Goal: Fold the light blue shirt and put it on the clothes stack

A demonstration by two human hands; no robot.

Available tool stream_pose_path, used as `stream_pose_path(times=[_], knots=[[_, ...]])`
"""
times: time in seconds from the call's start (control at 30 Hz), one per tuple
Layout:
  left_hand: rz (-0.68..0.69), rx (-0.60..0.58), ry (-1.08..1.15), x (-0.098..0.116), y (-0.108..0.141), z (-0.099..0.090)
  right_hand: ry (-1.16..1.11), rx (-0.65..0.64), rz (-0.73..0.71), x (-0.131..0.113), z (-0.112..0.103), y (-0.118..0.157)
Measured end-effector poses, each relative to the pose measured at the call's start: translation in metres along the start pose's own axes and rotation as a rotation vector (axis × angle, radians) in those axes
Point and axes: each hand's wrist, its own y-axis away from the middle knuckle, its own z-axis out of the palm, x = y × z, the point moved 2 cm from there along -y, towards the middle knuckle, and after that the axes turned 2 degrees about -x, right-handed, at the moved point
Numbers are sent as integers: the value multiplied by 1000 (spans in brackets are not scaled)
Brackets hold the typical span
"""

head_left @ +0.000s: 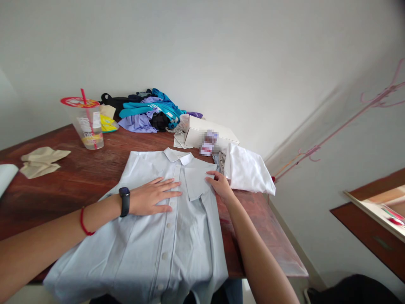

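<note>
Head view: soft shirt under my spread palm

The pale shirt [136, 253] lay front up on the wooden table [95, 169], its collar [172, 156] toward the wall and its lower part spilling over the near edge. My left hand [152, 197] was open, palm down, fingers spread across the chest and button placket [165, 240]. My right hand [223, 186] was partly curled at the outer edge of the short sleeve [198, 181], which lay across the chest; thumb and forefinger sat close together, but I could not tell whether cloth was caught between them.

I judged the shirt light and limp—thin enough to wrinkle or slide under a careless drag, with nothing fragile about it. The collar and placket looked stiffer than the body, so they seemed good lines to steady it by. For holding, I favoured a fingertip pinch at the sleeve's edge or shoulder seam, with a flat palm on the chest—the overhanging cloth could have tugged everything toward me.
</note>
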Motion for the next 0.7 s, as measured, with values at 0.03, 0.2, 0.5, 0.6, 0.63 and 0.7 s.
stream_pose_path(times=[0.03,0.2,0.5,0.6,0.63,0.7], knots=[[1,1,-1,0,0,0,-22,-19,23,0,1,1],[-2,-4,10,2,0,-3,-97,-132,55,0,3,2],[7,16,38,1,0,-2,-40,-72,-40,-8,2,1],[6,12,36,1,0,-2,-94,-63,-86,-14,3,3],[5,9,34,1,0,-2,-123,-75,-102,-16,4,4],[4,3,34,2,0,-3,-190,-115,-125,-20,6,7]])
